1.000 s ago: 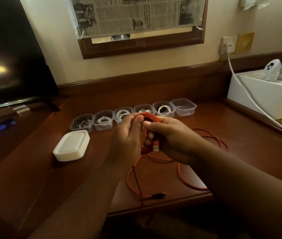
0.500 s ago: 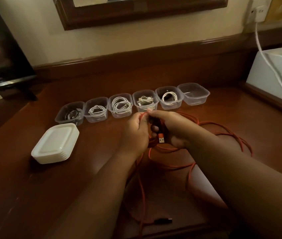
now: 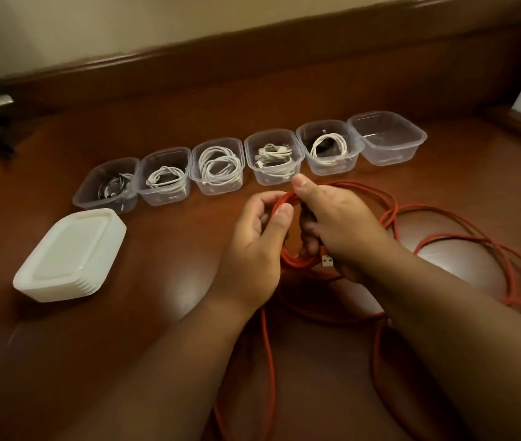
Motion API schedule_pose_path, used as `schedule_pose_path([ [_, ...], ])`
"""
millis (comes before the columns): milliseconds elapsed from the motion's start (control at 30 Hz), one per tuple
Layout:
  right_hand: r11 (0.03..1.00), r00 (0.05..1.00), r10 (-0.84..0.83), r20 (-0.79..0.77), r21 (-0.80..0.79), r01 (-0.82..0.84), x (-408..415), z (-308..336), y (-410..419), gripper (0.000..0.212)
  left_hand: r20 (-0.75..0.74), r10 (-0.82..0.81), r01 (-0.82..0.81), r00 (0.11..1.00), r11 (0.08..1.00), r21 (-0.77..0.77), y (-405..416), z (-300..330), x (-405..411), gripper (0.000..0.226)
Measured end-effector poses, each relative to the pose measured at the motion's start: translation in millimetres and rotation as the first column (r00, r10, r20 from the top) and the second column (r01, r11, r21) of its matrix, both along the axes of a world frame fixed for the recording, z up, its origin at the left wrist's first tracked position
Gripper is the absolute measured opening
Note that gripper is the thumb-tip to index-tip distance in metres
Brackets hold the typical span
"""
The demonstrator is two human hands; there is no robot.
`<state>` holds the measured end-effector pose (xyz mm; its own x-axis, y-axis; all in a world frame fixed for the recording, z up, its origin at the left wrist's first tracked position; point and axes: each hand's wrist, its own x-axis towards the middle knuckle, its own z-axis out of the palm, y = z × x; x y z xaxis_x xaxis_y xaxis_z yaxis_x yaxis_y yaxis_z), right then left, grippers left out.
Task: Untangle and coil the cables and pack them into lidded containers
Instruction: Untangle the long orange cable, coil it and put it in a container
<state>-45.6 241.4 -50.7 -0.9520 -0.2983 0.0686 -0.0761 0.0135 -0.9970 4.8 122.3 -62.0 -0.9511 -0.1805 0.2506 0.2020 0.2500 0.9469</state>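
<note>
Lowered toward the bench since 0.5 s ago, orange cable (image 3: 463, 243) is gripped as a coil by left hand (image 3: 254, 240) & right hand (image 3: 340, 224), fingers curled; loose loops right of hands may get snagged.

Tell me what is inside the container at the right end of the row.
Nothing shows inside the rightmost container; through its clear walls only the brown table appears.
</note>
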Motion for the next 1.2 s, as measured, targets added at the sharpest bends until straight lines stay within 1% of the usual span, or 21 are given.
schedule_pose_path([
  [100, 0.999, 1.000, -0.001, 0.032, -0.050, 0.002, -2.2, 0.8, 2.6, 0.046, -0.007, -0.062, 0.062, 0.998, 0.994, 0.091, -1.0, -2.0, 1.8, 0.022],
  [200, 0.997, 0.999, 0.012, 0.043, -0.075, -0.009, -1.2, 0.1, 2.3, 0.045, -0.044, -0.068, 0.073, 0.997, 0.991, 0.112, 0.5, -1.5, 2.7, 0.018],
  [267, 0.996, 0.999, 0.001, 0.053, -0.091, 0.004, -1.6, 0.6, 3.3, 0.044, -0.044, -0.066, 0.072, 0.997, 0.989, 0.133, 1.5, -2.0, 2.2, 0.023],
  [333, 0.994, 0.998, -0.014, 0.067, -0.108, 0.021, -3.2, 1.8, 5.5, 0.044, -0.019, -0.050, 0.052, 0.999, 0.980, 0.190, 1.2, -1.6, 1.5, 0.027],
  [433, 0.993, 0.997, 0.001, 0.078, -0.120, 0.009, -3.5, 3.6, 8.1, 0.044, 0.023, -0.029, 0.022, 0.999, 0.968, 0.249, -2.2, 0.2, -0.8, 0.024],
  [567, 0.977, 0.992, 0.058, 0.114, -0.213, -0.032, 0.4, 5.6, 8.5, 0.051, 0.127, -0.053, -0.003, 0.991, 0.915, 0.404, -6.9, 8.2, -1.7, 0.019],
  [600, 0.972, 0.990, 0.068, 0.121, -0.233, -0.039, 1.2, 6.1, 8.4, 0.052, 0.142, -0.056, -0.009, 0.988, 0.907, 0.422, -7.8, 8.7, -2.6, 0.018],
  [733, 0.950, 0.982, 0.120, 0.147, -0.306, -0.070, 2.8, 8.5, 9.7, 0.057, 0.158, -0.029, -0.033, 0.987, 0.925, 0.378, -7.1, 6.2, -3.7, 0.016],
  [800, 0.945, 0.980, 0.128, 0.155, -0.318, -0.074, 3.6, 9.1, 9.0, 0.054, 0.170, -0.066, -0.012, 0.983, 0.907, 0.422, -6.3, 6.3, -1.3, 0.019],
  [867, 0.953, 0.983, 0.106, 0.153, -0.299, -0.056, 3.2, 8.5, 7.9, 0.052, 0.203, -0.126, 0.010, 0.971, 0.870, 0.492, -7.9, 6.0, 0.0, 0.017],
  [900, 0.961, 0.987, 0.080, 0.140, -0.272, -0.040, 2.3, 7.3, 7.7, 0.051, 0.227, -0.174, 0.022, 0.958, 0.836, 0.549, -9.5, 6.5, 0.9, 0.018],
  [967, 0.983, 0.997, 0.022, 0.080, -0.184, -0.007, 0.2, 4.7, 7.7, 0.048, 0.282, -0.263, 0.039, 0.923, 0.792, 0.610, -13.5, 8.0, 3.1, 0.038],
  [1000, 0.989, 0.999, 0.001, 0.052, -0.145, 0.007, -0.7, 3.5, 7.5, 0.047, 0.296, -0.293, 0.062, 0.909, 0.798, 0.599, -15.3, 8.5, 4.2, 0.043],
  [1100, 0.996, 1.000, -0.026, -0.005, -0.082, 0.025, -1.9, 1.5, 8.1, 0.047, 0.301, -0.366, 0.139, 0.880, 0.806, 0.575, -16.3, 10.7, 7.0, 0.036],
  [1200, 1.000, 0.997, -0.011, -0.071, -0.027, 0.009, -3.1, -0.3, 8.1, 0.050, 0.292, -0.398, 0.166, 0.870, 0.792, 0.587, -17.6, 10.2, 6.8, 0.037],
])
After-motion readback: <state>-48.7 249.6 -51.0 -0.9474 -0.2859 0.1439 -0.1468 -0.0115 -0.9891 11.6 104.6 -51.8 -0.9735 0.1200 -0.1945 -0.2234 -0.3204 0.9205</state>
